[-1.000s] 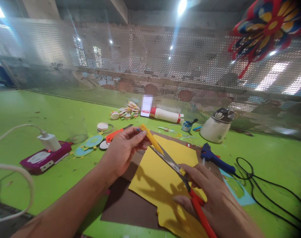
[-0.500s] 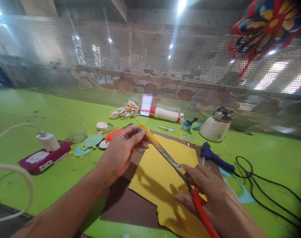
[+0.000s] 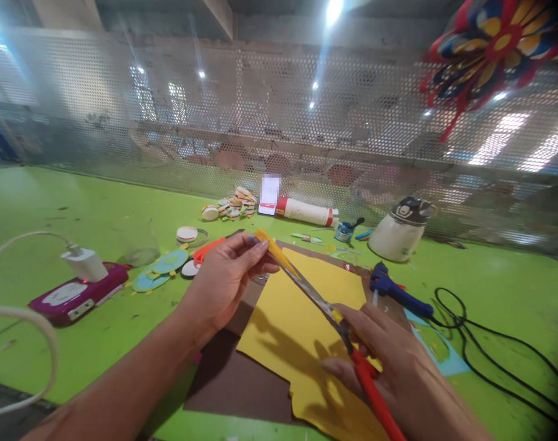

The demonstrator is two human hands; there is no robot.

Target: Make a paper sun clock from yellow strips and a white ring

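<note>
My left hand (image 3: pixel 223 278) pinches the far end of a narrow yellow paper strip (image 3: pixel 272 248) held above the table. My right hand (image 3: pixel 393 373) grips red-handled scissors (image 3: pixel 347 343), and their blades lie along the strip, closing on it. Under both hands a yellow sheet (image 3: pixel 301 331) rests on a brown sheet (image 3: pixel 233 380) on the green table (image 3: pixel 76 208).
A blue glue gun (image 3: pixel 398 294) and its black cord (image 3: pixel 485 343) lie to the right. A white jug (image 3: pixel 398 229), a glue bottle (image 3: pixel 306 213), paper discs (image 3: pixel 233 205), and a purple device with a white charger (image 3: pixel 76 288) lie around. A perforated screen (image 3: pixel 260 122) closes the back.
The scissor blades have slid a little farther along the yellow strip toward my left hand. Both hands otherwise stay in place.
</note>
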